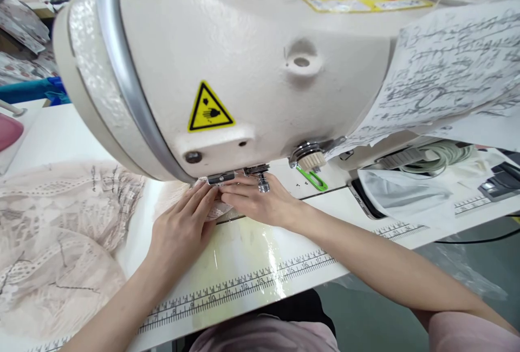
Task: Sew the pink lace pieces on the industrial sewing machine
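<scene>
A large cream sewing machine head (244, 65) fills the upper middle of the view. Both hands lie on the table right under its front end, by the presser foot (221, 178). My left hand (182, 227) rests flat with its fingers stretched out on a small piece of pale pink lace fabric (217, 212). My right hand (255, 200) lies beside it, fingers pointing left and touching the same fabric, fingertips meeting those of the left hand. The needle area is mostly hidden by the machine head.
A heap of pink patterned lace fabric (57, 238) covers the table's left. A printed ruler strip (244, 281) runs along the white table's front edge. White printed cloth (450, 76) drapes over the machine's right. A green clip (312, 177), cables (439, 157) and a plastic bag (406, 195) lie at right.
</scene>
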Tool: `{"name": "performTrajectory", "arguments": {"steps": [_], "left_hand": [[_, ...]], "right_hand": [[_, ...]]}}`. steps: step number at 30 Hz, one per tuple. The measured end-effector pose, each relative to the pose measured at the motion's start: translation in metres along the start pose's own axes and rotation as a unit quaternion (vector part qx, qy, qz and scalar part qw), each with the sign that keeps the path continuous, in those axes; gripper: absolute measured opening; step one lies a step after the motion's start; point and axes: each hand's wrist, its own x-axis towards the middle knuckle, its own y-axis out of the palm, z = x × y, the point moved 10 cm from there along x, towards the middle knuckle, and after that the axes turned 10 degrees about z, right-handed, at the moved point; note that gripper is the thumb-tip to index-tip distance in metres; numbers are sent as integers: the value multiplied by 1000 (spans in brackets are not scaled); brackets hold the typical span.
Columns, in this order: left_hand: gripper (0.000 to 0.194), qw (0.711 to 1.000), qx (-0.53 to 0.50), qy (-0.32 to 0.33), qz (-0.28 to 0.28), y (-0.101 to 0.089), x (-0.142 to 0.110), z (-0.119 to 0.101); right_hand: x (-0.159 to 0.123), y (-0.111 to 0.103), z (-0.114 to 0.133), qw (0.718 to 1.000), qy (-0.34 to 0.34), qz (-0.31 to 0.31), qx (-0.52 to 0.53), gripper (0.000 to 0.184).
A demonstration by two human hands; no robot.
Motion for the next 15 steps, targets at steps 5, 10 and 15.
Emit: {"name": "performTrajectory", "arguments": {"steps": [5, 10, 15], "left_hand": [[38, 1000, 10, 10, 3, 3, 1, -3], [37, 1000, 12, 12, 1, 0, 2, -5], [36, 1000, 10, 10, 0, 3, 1, -5]], "right_hand": [[2, -10, -1, 999, -30, -38, -18, 26], [4, -6, -7, 999, -41, -23, -11, 24], [3, -2, -12, 999, -30, -19, -8, 23]]}}
